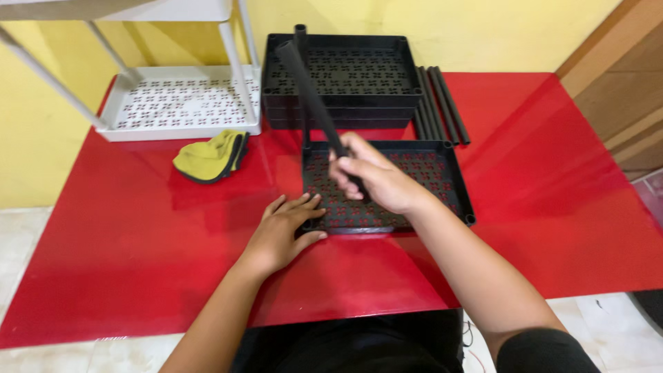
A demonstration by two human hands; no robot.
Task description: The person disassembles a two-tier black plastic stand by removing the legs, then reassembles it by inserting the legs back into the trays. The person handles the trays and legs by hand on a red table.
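Meanwhile, at a glossy red table (138, 242), a person's right hand (376, 179) is closed round a black tube (311, 97), held slanted over a black perforated tray (442, 173) that lies flat mid-table. Left hand (283, 228), fingers spread & flat, presses on the tray's near-left corner, gripping nothing.

Judged from the pose, this is the pole-fitting step of a shelf-rack assembly: one pole (305, 135) looks to stand upright already at the tray's far-left corner. Next move prob. calls for lining the tube's end up w/ a corner socket and pushing straight down while the other hand steadies the tray.

Beyond the tray: a stack of like trays (342, 76), matte moulded plastic w/ cut-out pattern; just right of the stack, spare tubes (442, 103), smooth & round. Left of the tray: a yellow cloth (207, 157), soft & crumpled, and a pale grey rack (183, 103).
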